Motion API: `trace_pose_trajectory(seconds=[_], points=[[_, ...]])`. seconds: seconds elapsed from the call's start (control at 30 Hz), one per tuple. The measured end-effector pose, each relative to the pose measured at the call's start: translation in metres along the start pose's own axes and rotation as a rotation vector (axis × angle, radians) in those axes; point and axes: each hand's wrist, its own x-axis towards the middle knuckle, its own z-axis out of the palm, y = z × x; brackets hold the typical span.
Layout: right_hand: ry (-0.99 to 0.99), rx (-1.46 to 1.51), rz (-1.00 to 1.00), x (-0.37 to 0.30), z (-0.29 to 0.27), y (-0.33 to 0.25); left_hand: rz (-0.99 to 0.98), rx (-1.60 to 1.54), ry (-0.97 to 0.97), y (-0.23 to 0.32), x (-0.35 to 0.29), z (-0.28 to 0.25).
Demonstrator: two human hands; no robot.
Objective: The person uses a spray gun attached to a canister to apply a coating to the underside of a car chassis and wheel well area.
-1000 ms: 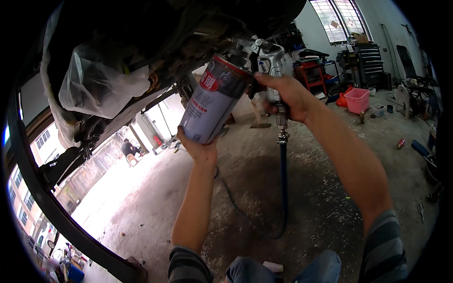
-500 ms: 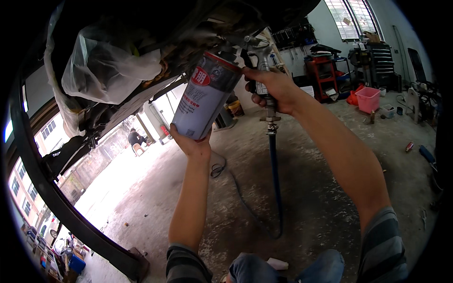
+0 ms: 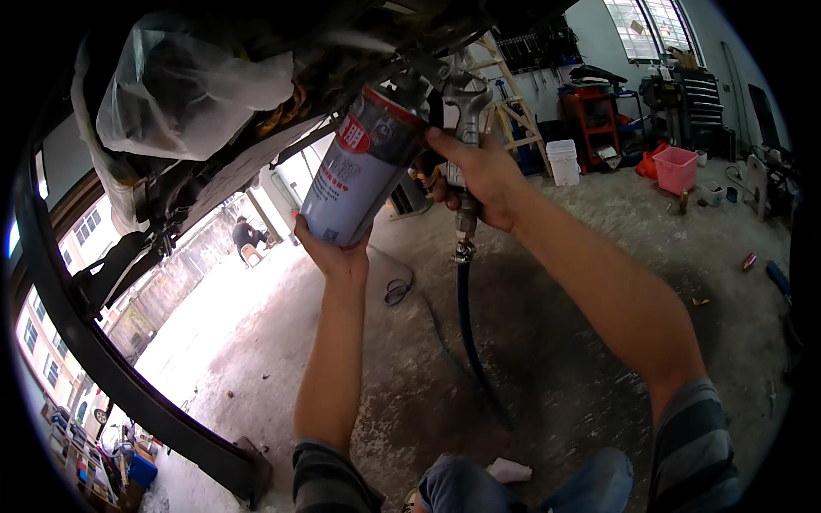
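Note:
Overhead is the dark underside of a vehicle (image 3: 342,64), with clear plastic sheeting (image 3: 188,94) wrapped over part of it at the left. Just below it I hold up a spray gun (image 3: 468,107) with a white-and-dark can (image 3: 355,175) joined to it, tilted with its top toward the vehicle. My right hand (image 3: 483,175) is wrapped round the gun's handle. Cupped under the can's base is my left hand (image 3: 340,256). A blue hose (image 3: 466,316) hangs from the handle. The gun's nozzle is hard to make out against the dark parts; a pale streak shows near it.
A black lift post (image 3: 120,368) slants along the left. A dark cable (image 3: 398,291) lies on the concrete floor. Toward the back right stand a wooden ladder (image 3: 522,120), a white bucket (image 3: 563,162), a red cart (image 3: 590,120), a pink basket (image 3: 677,171) and a tool chest (image 3: 699,107). Outside, a person (image 3: 246,235) sits.
The can and spray gun, with both my hands on them, have shifted slightly left in view. The ladder and white bucket show more fully behind. My grip looks the same.

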Motion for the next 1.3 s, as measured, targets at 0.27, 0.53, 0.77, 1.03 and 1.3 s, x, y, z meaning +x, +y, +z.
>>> trace_pose_trajectory(seconds=[0.27,0.53,0.77,1.03,1.3], points=[[0.019,-0.027,0.036,0.032,0.026,0.023,-0.051,-0.011,0.103,0.028,0.028,-0.038],[-0.061,-0.096,0.131,0.065,0.089,0.080,-0.119,-0.033,0.041,0.060,0.078,-0.129],[0.073,-0.036,-0.193,0.075,0.132,0.147,-0.171,-0.081,-0.239,0.083,0.145,-0.173],[0.286,-0.036,-0.214,0.083,0.150,0.149,-0.222,-0.112,-0.388,0.090,0.192,-0.166],[0.200,-0.196,-0.117,0.114,0.169,0.160,-0.249,-0.191,-0.269,0.089,0.198,-0.212]])
